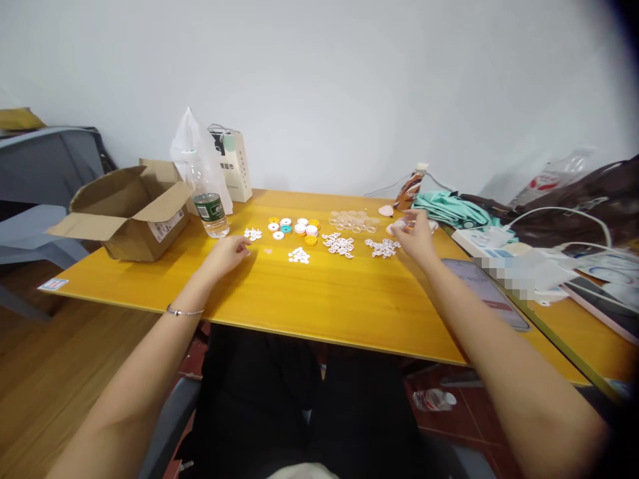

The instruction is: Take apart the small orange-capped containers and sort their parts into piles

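My left hand (pixel 227 257) rests low over the table, its fingers loosely bent and apart, with nothing visible in them. Just beyond it lie small white pieces (pixel 252 234). At the right, the fingers of my right hand (pixel 417 234) close on a small whitish plastic piece (pixel 398 226), whose exact kind is unclear. White openwork pieces (pixel 383 248) lie beside that hand, and a second heap of openwork pieces (pixel 338 245) is further left. Between my hands are round white discs (pixel 299 255), yellow, white and teal round cases (pixel 310 239), and clear rings (pixel 353 221).
An open cardboard box (pixel 134 233) and a water bottle (pixel 210 209) stand at left, before a paper bag (pixel 237 166). At right are a brown drink bottle (pixel 410 189), teal cloth (pixel 452 209), a phone (pixel 484 293) and a power strip (pixel 482 241) with cables.
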Available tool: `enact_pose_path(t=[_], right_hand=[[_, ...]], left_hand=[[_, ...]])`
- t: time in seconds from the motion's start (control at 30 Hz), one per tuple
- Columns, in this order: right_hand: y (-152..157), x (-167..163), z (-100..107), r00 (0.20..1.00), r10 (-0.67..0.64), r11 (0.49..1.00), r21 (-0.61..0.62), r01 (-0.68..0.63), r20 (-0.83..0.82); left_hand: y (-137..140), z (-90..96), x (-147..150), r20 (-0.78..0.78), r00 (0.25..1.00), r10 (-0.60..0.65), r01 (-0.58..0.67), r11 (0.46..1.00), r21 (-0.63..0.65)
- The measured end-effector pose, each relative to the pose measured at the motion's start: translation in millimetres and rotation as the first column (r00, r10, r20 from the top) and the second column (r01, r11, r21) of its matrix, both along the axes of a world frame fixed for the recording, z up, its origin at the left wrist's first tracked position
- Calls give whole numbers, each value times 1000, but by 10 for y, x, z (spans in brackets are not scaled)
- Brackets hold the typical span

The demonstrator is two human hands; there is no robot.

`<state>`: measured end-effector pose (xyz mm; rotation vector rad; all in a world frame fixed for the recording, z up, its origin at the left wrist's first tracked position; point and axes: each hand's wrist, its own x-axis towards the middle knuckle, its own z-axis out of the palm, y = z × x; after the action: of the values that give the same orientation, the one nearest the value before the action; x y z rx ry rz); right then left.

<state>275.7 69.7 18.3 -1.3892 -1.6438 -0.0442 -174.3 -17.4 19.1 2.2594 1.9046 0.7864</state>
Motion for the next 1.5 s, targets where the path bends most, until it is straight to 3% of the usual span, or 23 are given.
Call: enact_pose_path(t=[0.1,0.23,0.33,0.4,0.5,0.67,0.97,1.13,1.23,1.33,1.4,1.5], right_hand=[[-509,-249,-27,955,228,959,-125,-254,-188],[-1072,-572,-96,891,402,864,-236,-446,-211],[-1225,-728,-115,837,512,783,-298,-547,-191],[-1229,-798,-118,814,547,756,-301,-581,-197],[-1193,-874,-145,799,557,748,-282,-601,-227],[-1179,-926,-250,812,521,776,-250,-579,-263],[-1157,-929,-252,834,528,768,-328,-550,-162],[-1137,-927,-251,831,549,768,-338,-544,-90],[-1152,-942,-265,810,554,705,-408,-580,-193],[-1200,-980,-270,770,560,627,-450,-636,-307],[-1238,-1006,-264,754,578,609,-450,-653,-313],[-1286,-1028,-247,739,607,605,-434,-668,-292]], left_hand=[[218,-41,-114,-4,999,45,-45,999,-7],[341,-63,-91,24,995,95,-96,994,55],[328,-89,-74,55,991,125,-130,985,109],[295,-117,-79,70,989,128,-136,983,124],[254,-159,-89,85,990,111,-119,987,103],[243,-180,-70,112,989,92,-101,992,73],[106,-55,69,132,991,27,-49,984,171],[-186,116,477,129,983,-132,100,968,232],[-520,151,904,101,930,-354,338,930,142],[-855,64,1323,17,884,-468,468,884,3],[-991,-41,1537,-14,899,-437,437,899,-5],[-1024,-193,1727,25,963,-268,266,962,69]])
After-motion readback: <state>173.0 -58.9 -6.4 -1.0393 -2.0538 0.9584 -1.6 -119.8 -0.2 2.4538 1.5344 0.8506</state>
